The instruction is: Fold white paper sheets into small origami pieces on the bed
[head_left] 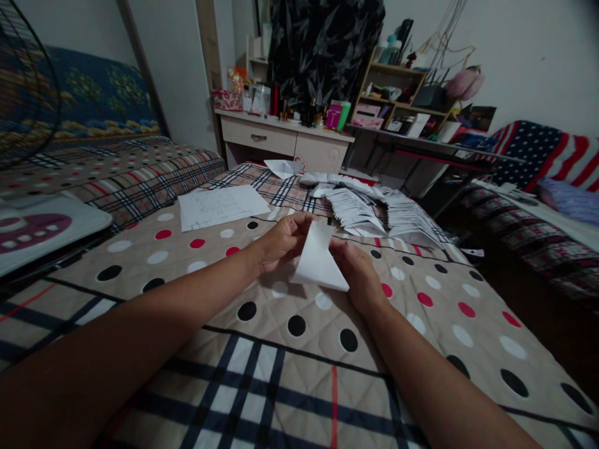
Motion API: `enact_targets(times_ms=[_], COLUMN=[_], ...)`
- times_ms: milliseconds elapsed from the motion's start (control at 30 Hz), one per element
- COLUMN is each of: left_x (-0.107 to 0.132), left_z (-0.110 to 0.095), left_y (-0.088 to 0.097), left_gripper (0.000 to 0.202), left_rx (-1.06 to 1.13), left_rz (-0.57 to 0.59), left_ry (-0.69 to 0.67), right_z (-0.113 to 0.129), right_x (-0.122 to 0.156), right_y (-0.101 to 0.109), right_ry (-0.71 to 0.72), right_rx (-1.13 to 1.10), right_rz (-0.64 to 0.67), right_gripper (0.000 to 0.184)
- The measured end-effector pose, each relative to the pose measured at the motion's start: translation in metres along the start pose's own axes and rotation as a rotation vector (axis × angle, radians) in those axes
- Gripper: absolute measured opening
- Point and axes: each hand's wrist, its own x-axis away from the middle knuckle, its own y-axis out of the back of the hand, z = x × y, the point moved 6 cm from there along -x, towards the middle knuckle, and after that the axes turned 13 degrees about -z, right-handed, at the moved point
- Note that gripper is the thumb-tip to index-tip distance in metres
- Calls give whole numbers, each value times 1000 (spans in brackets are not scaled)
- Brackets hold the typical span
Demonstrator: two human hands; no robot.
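Far left of the hands, a wire fan guard [23, 93] is cut off by the frame edge, and beneath it lies a white pad with dark red shapes [42, 227], partly out of view and too dim to identify. Nearer, just beyond and left of the left hand [281, 240], a flat sheet [219, 206] rests on the quilted bed [262, 349]; its faint marks cannot be read. The left hand pinches the upper left edge of a slip of white paper [319, 259], which is held between both hands just above the quilt. The right hand [358, 277] grips its lower right side, with the fingertips hidden behind the slip. Beyond the right hand, fanned rows of folded white papers [369, 209] cover the quilt, and one larger folded piece [283, 167] lies farther back. Behind these stand a pale dresser [285, 140] and a cluttered shelf [393, 93], whose small items blur together. Far right, a stars-and-stripes cloth [552, 153] runs out of frame.
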Motion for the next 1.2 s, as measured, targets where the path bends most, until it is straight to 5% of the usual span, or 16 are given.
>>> enact_targets(times_ms=[133, 367, 500, 800, 1000, 1200], left_x=[5, 1, 1, -4, 3, 5], left_z=[3, 3, 13, 18, 20, 15], left_y=[-7, -7, -6, 7, 2, -5], left_gripper=[35, 31, 31, 49, 52, 46], left_rx=[-5, -101, -147, 32, -127, -103], left_rz=[70, 110, 124, -73, -14, -2], left_ry=[56, -82, 6, 170, 175, 145], right_z=[-5, -4, -4, -10, -6, -9], right_x=[6, 6, 10, -2, 0, -2], right_y=[-10, -10, -18, 8, -1, 5], right_ry=[-152, -215, -274, -192, -212, -193], right_rx=[-67, -200, -276, -291, -334, -316], right_rz=[130, 145, 203, -164, -90, -155], right_gripper=[39, 46, 40, 20, 20, 21])
